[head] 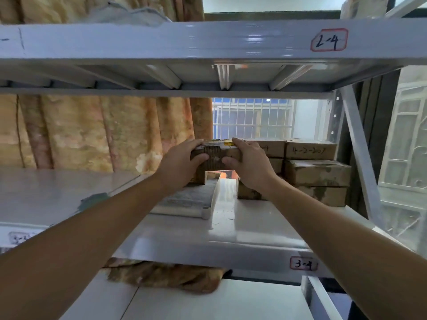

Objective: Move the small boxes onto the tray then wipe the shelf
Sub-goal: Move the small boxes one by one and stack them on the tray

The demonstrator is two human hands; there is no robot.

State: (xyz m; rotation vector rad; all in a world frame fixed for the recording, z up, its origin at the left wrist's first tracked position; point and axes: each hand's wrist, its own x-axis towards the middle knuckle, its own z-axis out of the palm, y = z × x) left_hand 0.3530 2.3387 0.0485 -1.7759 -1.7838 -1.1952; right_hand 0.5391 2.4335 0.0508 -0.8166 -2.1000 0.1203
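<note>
Right now I have both hands clamped on one small cardboard box (218,155), my left hand (182,161) gripping its left end and my right hand (250,166) its right end, held up above the shelf (242,227). Beneath it sits the grey tray (191,199), with another box (199,179) partly hidden behind my left hand. The remaining boxes (316,172) are stacked just to the right, and my right hand is close against them. I judge the risk is there: swinging the box down carelessly could knock that stack, or I could land it on the tray's raised rim so that it tips off.
</note>
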